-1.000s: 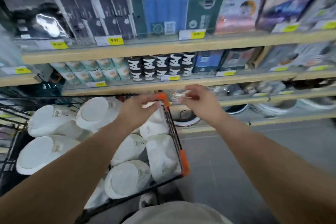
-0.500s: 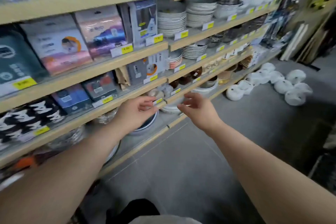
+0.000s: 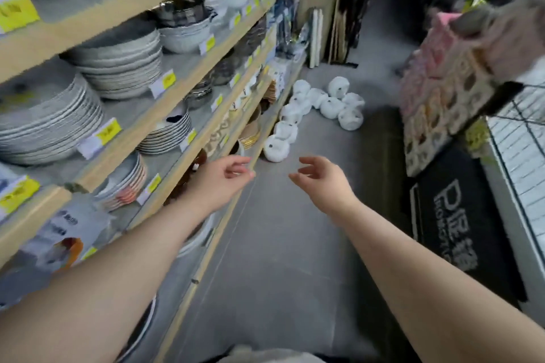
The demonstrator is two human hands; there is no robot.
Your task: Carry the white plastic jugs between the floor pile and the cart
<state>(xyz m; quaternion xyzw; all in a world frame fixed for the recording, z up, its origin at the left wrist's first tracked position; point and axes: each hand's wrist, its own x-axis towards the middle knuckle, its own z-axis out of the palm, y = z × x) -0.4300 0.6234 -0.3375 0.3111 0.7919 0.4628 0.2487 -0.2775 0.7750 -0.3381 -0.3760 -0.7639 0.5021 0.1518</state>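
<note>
while both hands hang empty with loosely curled fingers, the left hand nears the pale wooden shelf edge; the right hand hovers over grey floor.

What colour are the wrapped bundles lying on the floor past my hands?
White: the wrapped bundles show best in the head view, on the grey floor.

Wooden shelves carry stacked plates; white wrapped bundles lie on the floor.

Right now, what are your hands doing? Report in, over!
Left hand open, empty, beside the shelf edge. Right hand open, empty, over the floor. White wrapped bundles lie on the floor ahead.
</note>
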